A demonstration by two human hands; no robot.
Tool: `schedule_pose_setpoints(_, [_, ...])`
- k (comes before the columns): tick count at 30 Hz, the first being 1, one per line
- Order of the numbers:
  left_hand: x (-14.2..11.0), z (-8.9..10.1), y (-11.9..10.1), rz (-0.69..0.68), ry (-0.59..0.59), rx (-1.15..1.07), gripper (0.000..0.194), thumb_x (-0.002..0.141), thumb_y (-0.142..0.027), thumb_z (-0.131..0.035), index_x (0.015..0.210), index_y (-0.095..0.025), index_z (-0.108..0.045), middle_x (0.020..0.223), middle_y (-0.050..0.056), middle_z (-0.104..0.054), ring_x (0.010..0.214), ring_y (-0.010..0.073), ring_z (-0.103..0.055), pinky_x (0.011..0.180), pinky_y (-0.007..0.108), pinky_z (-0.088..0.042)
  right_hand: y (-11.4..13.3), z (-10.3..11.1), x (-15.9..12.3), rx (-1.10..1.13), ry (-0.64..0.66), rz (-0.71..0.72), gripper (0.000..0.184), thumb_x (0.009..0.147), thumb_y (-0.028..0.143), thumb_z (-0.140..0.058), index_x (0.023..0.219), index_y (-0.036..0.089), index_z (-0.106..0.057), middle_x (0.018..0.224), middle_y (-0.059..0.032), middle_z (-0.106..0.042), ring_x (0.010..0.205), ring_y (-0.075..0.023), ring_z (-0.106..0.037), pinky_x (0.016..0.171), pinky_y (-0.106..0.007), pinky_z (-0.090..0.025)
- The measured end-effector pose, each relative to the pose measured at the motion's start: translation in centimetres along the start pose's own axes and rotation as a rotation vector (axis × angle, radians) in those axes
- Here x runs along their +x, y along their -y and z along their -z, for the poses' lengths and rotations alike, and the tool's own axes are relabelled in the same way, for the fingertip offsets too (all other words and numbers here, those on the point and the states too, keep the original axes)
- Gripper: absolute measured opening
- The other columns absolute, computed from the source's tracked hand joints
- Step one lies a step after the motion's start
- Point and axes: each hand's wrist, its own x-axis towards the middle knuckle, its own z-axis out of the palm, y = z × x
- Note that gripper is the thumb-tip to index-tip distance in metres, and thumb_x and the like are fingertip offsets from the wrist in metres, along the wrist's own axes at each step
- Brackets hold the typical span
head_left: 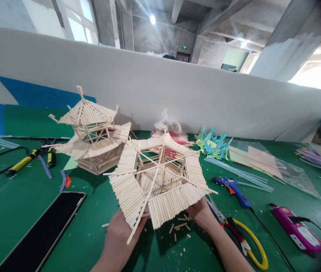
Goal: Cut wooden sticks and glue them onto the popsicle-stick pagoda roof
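Both my hands hold up a hexagonal roof frame [160, 177] built of thin wooden sticks, tilted toward me above the green table [21, 211]. My left hand [119, 234] grips its lower left edge, fingers hidden under the sticks. At the lower right edge my right hand [201, 213] grips it too. Behind it to the left stands a finished stick pagoda [92, 132] with two roof tiers. Small cut stick pieces [180, 226] lie under the frame.
A black phone [44, 230] lies at the left front. Yellow-handled scissors [245, 238], a blue glue gun [232, 189] and a purple device [297, 230] lie to the right. Yellow pliers [24, 162], folded teal paper shapes [214, 145] and plastic bags [264, 160] sit farther back, before a white wall.
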Motion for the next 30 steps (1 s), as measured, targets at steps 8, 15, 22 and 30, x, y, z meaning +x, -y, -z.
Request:
schedule_pose_setpoints(8, [0.4,0.0,0.3,0.068,0.069,-0.063,0.02,0.08,-0.021,-0.045,0.077,-0.019,-0.065,0.069,0.008,-0.074,0.063,0.0239,-0.069,0.054,0.031,-0.054,0.8,0.0,-0.3,0.075,0.01,-0.029,0.032,0.068,0.017,-0.048,0.097,0.018,-0.062,0.094,-0.0077,-0.069,0.104,-0.0243,-0.057,0.093,-0.04,-0.041])
schedule_pose_setpoints(15, [1.1,-0.4,0.4,0.152,0.137,-0.069,0.023,0.08,-0.023,-0.043,0.077,-0.018,-0.066,0.067,0.01,-0.074,0.06,0.0251,-0.068,0.052,0.032,-0.053,0.4,0.0,0.0,0.008,-0.003,-0.06,0.026,0.069,0.024,-0.048,0.089,0.018,-0.063,0.081,-0.0071,-0.07,0.095,-0.0242,-0.061,0.087,-0.038,-0.045])
schedule_pose_setpoints(22, [1.1,-0.3,0.4,0.208,0.209,-0.134,0.022,0.078,-0.026,-0.046,0.081,-0.018,-0.067,0.073,0.011,-0.074,0.067,0.027,-0.069,0.058,0.034,-0.054,1.3,2.0,-0.7,-0.226,-0.004,-0.098,0.017,0.069,0.022,-0.054,0.082,0.019,-0.064,0.084,-0.0074,-0.065,0.094,-0.0263,-0.057,0.09,-0.044,-0.041])
schedule_pose_setpoints(30, [-0.3,3.2,-0.9,0.361,0.3,-0.293,0.029,0.082,-0.034,-0.046,0.1,-0.015,-0.06,0.094,0.012,-0.069,0.086,0.0247,-0.065,0.07,0.031,-0.052,1.1,8.5,-5.2,-0.415,-0.081,-0.186,0.029,0.082,0.034,-0.046,0.107,0.022,-0.054,0.109,-0.007,-0.053,0.096,-0.0208,-0.053,0.083,-0.036,-0.044])
